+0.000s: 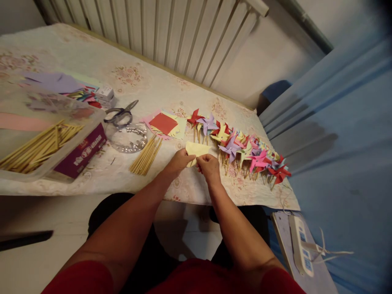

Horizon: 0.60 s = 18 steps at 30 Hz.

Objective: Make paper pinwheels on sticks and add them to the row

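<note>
A pale yellow piece of paper (197, 148) is held between both hands near the table's front edge. My left hand (180, 160) pinches its left side, and my right hand (209, 165) pinches its lower right part; the fingertips partly cover the paper. Just behind it lies a stack of coloured paper squares (163, 123), a red one on top. To the left rests a bundle of thin sticks (146, 156). Paper pinwheels on sticks (231, 148) in several colours lie in a cluster to the right of my right hand.
Scissors (121, 114) lie behind a clear round container of small shiny pieces (130, 138). A plastic bin (58, 176) holding many sticks stands at the left, with coloured paper (53, 81) behind. A radiator (171, 36) backs the table; a power strip (301, 247) sits lower right.
</note>
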Motion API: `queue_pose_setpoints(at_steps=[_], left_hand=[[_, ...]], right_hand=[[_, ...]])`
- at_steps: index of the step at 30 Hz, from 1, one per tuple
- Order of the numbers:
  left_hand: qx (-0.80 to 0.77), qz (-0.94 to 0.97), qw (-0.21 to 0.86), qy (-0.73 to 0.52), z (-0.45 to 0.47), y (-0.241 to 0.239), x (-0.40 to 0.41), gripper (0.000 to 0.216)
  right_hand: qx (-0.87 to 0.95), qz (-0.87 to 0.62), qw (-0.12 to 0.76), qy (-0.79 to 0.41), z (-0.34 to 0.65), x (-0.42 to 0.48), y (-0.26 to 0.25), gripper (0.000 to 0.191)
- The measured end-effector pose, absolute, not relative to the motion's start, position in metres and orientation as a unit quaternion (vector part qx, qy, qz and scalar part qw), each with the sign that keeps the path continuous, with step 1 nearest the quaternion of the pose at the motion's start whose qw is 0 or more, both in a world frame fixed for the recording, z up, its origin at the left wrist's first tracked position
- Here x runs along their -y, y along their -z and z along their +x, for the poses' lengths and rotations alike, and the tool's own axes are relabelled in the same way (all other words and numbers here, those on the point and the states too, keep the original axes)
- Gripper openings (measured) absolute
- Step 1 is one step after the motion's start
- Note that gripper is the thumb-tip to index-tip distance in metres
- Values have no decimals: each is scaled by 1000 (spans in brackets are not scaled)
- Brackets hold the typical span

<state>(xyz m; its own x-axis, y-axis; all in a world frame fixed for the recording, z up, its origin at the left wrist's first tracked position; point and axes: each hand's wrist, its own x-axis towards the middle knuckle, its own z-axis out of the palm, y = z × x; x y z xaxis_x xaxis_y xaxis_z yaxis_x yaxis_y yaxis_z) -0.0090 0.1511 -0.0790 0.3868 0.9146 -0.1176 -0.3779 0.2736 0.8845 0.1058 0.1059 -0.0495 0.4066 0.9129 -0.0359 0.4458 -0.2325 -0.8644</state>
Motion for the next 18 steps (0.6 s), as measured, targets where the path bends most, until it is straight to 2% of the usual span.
queue_pose_setpoints(at_steps=[3,5,7,9,14,18], left_hand=[[-329,407,733,-435,-13,75,-153,37],[-324,424,738,-414,-17,72,-154,35],[-318,461,734,-384,-21,70,-155,33],[-311,510,722,-349,-23,69,-156,33],[-271,583,708,-293,-25,74,-157,35],[-258,599,704,-281,-25,75,-156,31]], right_hand=[[476,-740,431,-198,118,-107,39,15],[499,-737,439,-121,132,-111,26,24],[530,-718,437,-111,147,-117,10,35],[569,-692,413,-163,159,-124,-3,39],[597,-629,261,-424,171,-136,-12,38],[581,-617,188,-496,167,-138,2,33]])
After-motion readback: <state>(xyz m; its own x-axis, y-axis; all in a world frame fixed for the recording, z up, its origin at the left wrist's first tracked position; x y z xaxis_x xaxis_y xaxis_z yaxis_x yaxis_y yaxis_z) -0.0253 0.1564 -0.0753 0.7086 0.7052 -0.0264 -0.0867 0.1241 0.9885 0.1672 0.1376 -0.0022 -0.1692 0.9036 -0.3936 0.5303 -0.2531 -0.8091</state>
